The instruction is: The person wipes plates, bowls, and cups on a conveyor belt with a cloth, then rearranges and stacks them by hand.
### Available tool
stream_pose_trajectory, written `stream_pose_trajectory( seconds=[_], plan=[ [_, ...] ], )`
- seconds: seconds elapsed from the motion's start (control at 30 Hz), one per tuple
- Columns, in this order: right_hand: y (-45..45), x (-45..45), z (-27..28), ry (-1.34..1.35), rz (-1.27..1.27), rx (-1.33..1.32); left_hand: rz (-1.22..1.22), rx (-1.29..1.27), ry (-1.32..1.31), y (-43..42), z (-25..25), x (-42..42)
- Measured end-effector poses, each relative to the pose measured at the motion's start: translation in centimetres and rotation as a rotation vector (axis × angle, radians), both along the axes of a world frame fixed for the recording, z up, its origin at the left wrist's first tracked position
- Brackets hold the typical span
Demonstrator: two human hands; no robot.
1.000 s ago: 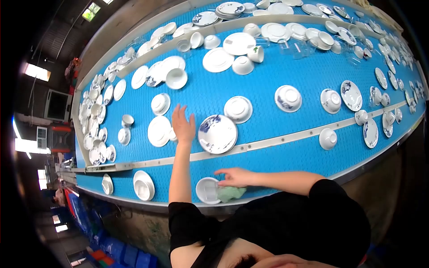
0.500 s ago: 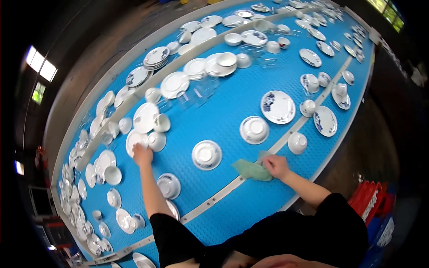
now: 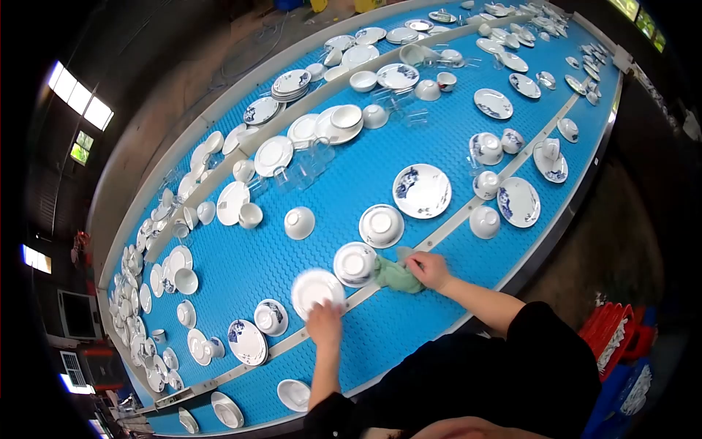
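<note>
My left hand [image 3: 324, 323] grips the near rim of a white plate [image 3: 317, 288], slightly blurred, over the blue belt. In my right hand [image 3: 430, 270] is a bunched green cloth [image 3: 398, 276], closed in the fingers by the metal strip. An upside-down bowl [image 3: 355, 264] with a blue pattern stands between the plate and the cloth, close to both. Just beyond it, another upturned bowl [image 3: 381, 225] stands near a large blue-patterned plate [image 3: 423, 191]. A plain white bowl [image 3: 300, 222] is farther out on the belt.
A metal strip [image 3: 431, 241] runs along the blue belt [image 3: 344, 197]. Beyond a pale divider [image 3: 212, 164] lie plates, bowls and stacked plates [image 3: 291, 84]. Clear glasses [image 3: 296, 174] lie mid-belt. A red crate [image 3: 607, 329] stands at right, off the belt.
My left hand has come nearer and to the right, bringing the white plate from the far group. My right hand with the cloth shifted slightly left. A plain bowl now stands apart from that group.
</note>
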State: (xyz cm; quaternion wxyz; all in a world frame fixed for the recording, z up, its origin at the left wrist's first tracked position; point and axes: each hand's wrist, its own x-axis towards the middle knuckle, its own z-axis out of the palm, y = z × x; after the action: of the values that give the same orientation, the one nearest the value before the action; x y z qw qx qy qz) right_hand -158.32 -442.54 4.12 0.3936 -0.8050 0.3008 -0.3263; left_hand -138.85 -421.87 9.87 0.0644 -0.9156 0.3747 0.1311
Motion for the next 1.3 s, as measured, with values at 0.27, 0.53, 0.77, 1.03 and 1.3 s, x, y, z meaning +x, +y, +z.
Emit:
stream_pose_trajectory(
  seconds=[0.27, 0.53, 0.77, 1.03, 1.3],
  plan=[
    [-2.2, -1.6, 1.5, -0.038, -0.013, 0.004, -0.187, -0.404, 0.156, 0.8, 0.4, -10.0],
    [-5.5, -4.2, 1.9, 0.075, 0.16, 0.157, 0.063, 0.009, 0.351, -4.1, 3.6, -9.4],
    [-7.9, -5.3, -0.1, -0.091, 0.161, 0.185, 0.228, -0.235, 0.57, -3.6, 6.4, -9.1],
    [-9.8, -6.3, 0.7, -0.001, 0.262, 0.191, 0.058, -0.659, -0.134, -1.7, 10.4, -22.5],
    [-10.7, -6.2, 0.2, -0.032, 0.322, 0.234, 0.505, -0.848, -0.096, 3.3, 6.4, -24.8]
  ],
)
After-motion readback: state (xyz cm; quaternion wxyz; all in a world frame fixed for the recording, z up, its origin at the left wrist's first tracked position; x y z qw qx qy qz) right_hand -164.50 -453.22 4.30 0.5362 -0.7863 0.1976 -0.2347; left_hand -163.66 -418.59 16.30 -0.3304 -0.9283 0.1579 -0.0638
